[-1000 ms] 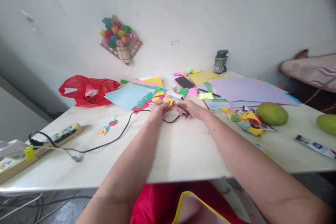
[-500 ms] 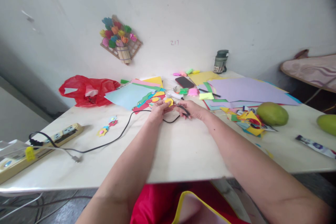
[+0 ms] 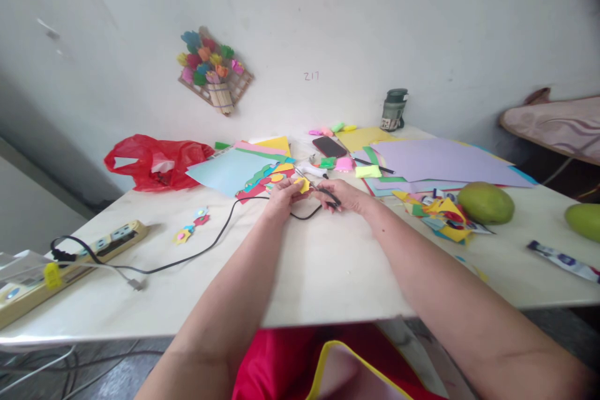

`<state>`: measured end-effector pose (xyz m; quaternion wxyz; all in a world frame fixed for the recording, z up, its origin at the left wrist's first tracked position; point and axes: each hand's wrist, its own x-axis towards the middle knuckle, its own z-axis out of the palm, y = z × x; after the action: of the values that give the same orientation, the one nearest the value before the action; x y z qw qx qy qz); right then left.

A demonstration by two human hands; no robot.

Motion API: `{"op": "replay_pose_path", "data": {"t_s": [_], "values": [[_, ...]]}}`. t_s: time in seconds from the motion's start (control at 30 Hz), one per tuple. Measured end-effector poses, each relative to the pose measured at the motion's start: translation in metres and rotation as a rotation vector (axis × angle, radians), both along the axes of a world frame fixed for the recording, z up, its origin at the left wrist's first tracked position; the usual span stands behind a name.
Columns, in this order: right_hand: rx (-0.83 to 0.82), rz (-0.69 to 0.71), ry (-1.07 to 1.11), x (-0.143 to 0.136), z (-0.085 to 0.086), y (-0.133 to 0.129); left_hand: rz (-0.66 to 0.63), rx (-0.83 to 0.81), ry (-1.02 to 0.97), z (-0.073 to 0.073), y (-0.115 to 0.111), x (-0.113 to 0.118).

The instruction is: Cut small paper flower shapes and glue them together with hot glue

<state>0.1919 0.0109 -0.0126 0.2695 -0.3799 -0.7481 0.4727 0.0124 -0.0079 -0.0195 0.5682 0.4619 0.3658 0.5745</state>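
Between the fingers of my left hand [image 3: 283,197] is a small piece of yellow paper [image 3: 302,185]. My right hand [image 3: 345,195] grips a pair of scissors [image 3: 332,197] by its dark handles, and the blades point up and left against the yellow paper. A white glue gun [image 3: 309,169] lies just behind my hands, partly hidden. To the left of it are cut paper shapes [image 3: 262,182] in several colours. Small paper flowers [image 3: 184,235] rest on the table to the left of my left arm.
A black cord [image 3: 206,252] runs from the power strip [image 3: 126,236] towards my hands. The red plastic bag [image 3: 182,165] and light blue paper [image 3: 229,172] stand left. On the right are purple paper [image 3: 426,159], paper scraps [image 3: 445,215], a green mango [image 3: 486,203] and a tube [image 3: 562,260]. A phone [image 3: 329,146] lies behind.
The yellow paper and the scissors have shifted very slightly between my hands. A tiny pale scrap now shows on the table in front of them. Both grips stay the same.
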Motion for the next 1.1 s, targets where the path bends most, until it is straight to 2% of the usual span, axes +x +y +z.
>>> {"op": "replay_pose_path", "data": {"t_s": [1.1], "values": [[-0.027, 0.001, 0.036, -0.0018, -0.0031, 0.0019, -0.005, -0.022, -0.008, -0.001, 0.0015, -0.0003]]}}
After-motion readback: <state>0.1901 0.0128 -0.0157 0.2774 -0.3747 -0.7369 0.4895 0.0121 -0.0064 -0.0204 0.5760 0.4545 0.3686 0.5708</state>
